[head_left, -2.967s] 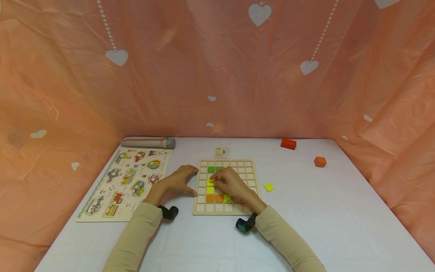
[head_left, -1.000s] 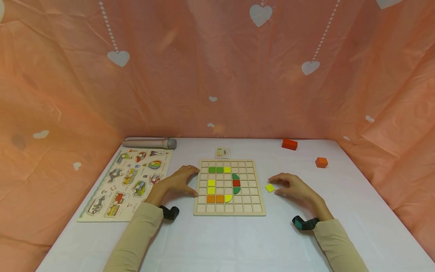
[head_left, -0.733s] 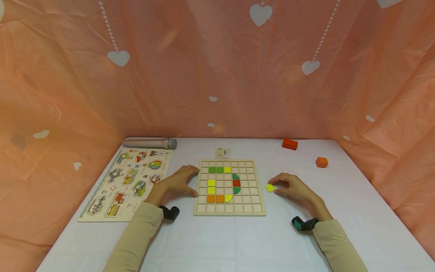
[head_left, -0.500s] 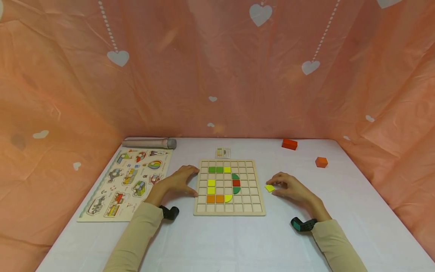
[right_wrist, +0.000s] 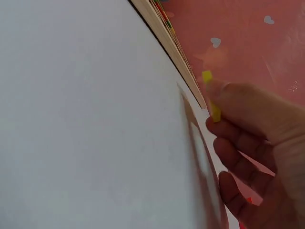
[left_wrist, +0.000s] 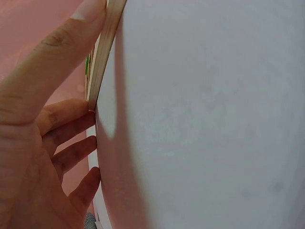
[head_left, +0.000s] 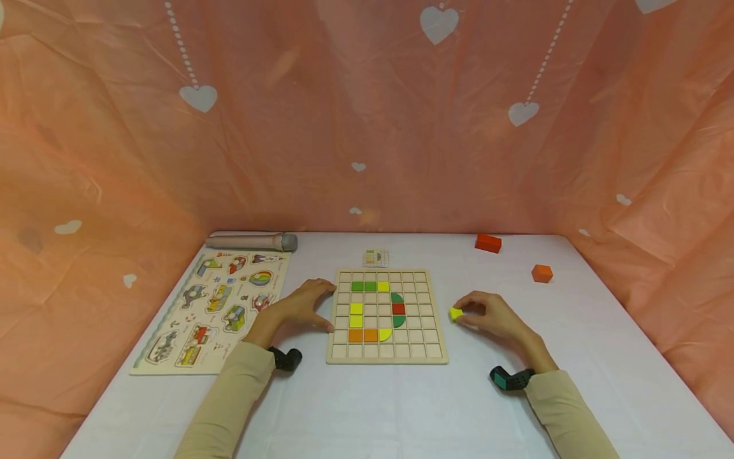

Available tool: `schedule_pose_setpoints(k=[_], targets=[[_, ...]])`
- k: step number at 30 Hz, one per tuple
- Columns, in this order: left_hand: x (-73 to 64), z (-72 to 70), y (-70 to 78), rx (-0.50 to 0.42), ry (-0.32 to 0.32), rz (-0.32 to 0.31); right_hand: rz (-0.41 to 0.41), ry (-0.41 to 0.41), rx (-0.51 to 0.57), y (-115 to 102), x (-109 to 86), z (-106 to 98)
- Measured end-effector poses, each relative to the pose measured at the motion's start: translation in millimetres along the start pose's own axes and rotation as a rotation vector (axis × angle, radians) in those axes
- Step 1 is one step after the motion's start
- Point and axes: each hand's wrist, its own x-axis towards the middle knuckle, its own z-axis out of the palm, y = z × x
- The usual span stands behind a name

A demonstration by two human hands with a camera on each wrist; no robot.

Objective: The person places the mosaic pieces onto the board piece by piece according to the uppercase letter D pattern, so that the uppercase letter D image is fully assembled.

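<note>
In the head view a wooden grid board (head_left: pixel 413 350) bears green, yellow, orange and red tiles, some with a rounded side. My left hand (head_left: pixel 301 305) rests at the board's left edge, thumb and fingers spread along it. The left wrist view has the thumb and index finger at the board's side (left_wrist: pixel 101 62). To the right of the board, my right hand (head_left: pixel 492 314) pinches a yellow square tile (head_left: pixel 455 313) between thumb and finger. Seen edge-on in the right wrist view, this yellow tile (right_wrist: pixel 215 112) is partly hidden by the thumb.
A small pattern card (head_left: pixel 375 257) lies behind the board. On the left are a picture puzzle board (head_left: pixel 189 322) and a microphone (head_left: pixel 249 242). A red block (head_left: pixel 488 243) and an orange block (head_left: pixel 541 273) stand at the back right of the white table (head_left: pixel 367 408).
My right hand has moved from the board to the yellow tile on the right, taken hold of it and tipped it up. The left hand has stayed at the board's edge.
</note>
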Motion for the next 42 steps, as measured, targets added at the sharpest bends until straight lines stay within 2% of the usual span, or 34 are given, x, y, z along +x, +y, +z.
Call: schedule_pose_setpoints(k=[3, 11, 18, 25, 32, 38, 42], targets=[[-0.4, -0.3, 0.0, -0.001, 0.003, 0.003, -0.009, 0.037, 0.021, -3.7, 3.9, 2.3], [-0.8, -0.3, -1.0, 0.002, 0.002, 0.009, -0.136, 0.157, 0.018, -31.6, 28.6, 20.8], [1.6, 0.6, -4.4, 0.016, 0.024, 0.045, -0.177, 0.165, 0.055, -65.6, 56.7, 47.0], [2.9, 3.1, -6.5, 0.027, 0.019, 0.039, -0.289, 0.156, 0.069, -84.9, 77.2, 73.1], [1.5, 2.7, -6.4, 0.016, 0.013, 0.019, -0.255, 0.144, 0.056, -96.4, 90.7, 93.9], [1.3, 2.8, -6.9, 0.005, 0.012, 0.028, -0.22, 0.15, 0.048, -106.8, 99.4, 109.1], [1.1, 2.5, -6.3, -0.003, 0.009, 0.031, -0.226, 0.147, 0.035, -113.0, 103.3, 117.8]])
